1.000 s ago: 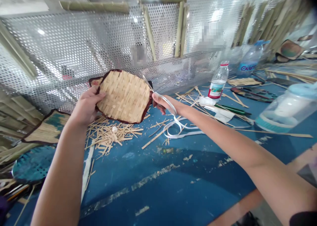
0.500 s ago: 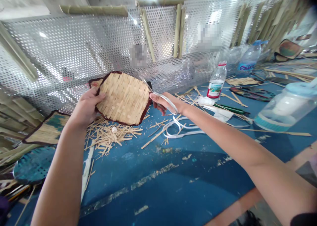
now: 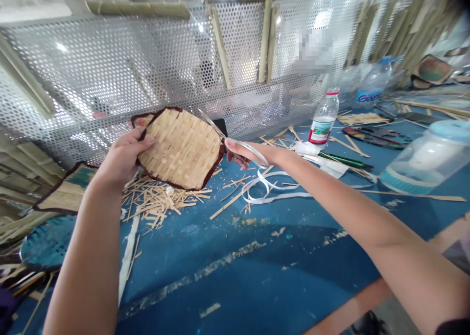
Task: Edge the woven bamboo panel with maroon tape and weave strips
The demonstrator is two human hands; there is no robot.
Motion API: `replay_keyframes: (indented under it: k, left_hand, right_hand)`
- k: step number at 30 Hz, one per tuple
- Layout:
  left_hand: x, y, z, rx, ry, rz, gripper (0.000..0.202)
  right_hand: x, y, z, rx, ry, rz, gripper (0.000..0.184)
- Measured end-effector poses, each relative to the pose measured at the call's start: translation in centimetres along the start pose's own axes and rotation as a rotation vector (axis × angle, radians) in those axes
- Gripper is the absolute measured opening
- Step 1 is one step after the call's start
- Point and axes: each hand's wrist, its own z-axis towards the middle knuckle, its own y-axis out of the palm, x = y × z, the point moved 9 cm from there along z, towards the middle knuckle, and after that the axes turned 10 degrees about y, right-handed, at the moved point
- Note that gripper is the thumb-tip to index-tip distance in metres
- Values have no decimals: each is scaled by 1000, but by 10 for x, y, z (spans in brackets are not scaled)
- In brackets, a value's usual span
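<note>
A woven bamboo panel [image 3: 183, 149] with dark red-brown edging is held up above the table. Its left edge is pinched by my left hand [image 3: 127, 154], thumb on the near face. In my right hand [image 3: 249, 154] is a pair of scissors [image 3: 253, 151], its blades pointing up and left along the panel's upper right edge. Whether the blades touch the edging I cannot tell. Part of another edged piece [image 3: 141, 121] shows behind the panel's upper left corner. White ribbon [image 3: 259, 198] lies looped on the table below my right hand.
Loose bamboo strips [image 3: 161, 205] are heaped below the panel. On the right stand a red-capped bottle [image 3: 323, 117], a large water bottle [image 3: 372, 87] and a lidded clear jug [image 3: 422, 158]. A perforated metal screen [image 3: 154, 75] rises behind the blue table [image 3: 235, 286].
The scissor blades are parted a little wider and their tips sit further left over the panel's edge. My left hand and the panel have shifted slightly left.
</note>
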Motion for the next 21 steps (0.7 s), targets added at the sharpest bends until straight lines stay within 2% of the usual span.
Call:
replay_keyframes:
  k: [3,7,9,14,17,21]
  left_hand:
    - [1,1,1,8,5,-7,38]
    - [1,8,1,-23,3,-19,41]
    - [3,10,0,-36,-1,-11,38]
    - [12,-3,0,26,50,-19,36]
    - [9,-13,0,68,1,12,34]
    - [7,-17,0,72,-19,36,36]
  right_hand:
    - [1,-6,-3,97,70,-64,74]
    - [5,-17,-3,285,147,8,70]
    - [9,-17,2,259,127,64,71]
    - [24,-9,13,-3,72,185,75]
    - [18,-4,10,-32,7,85,73]
    - [12,4,6,-23,47,-33,73]
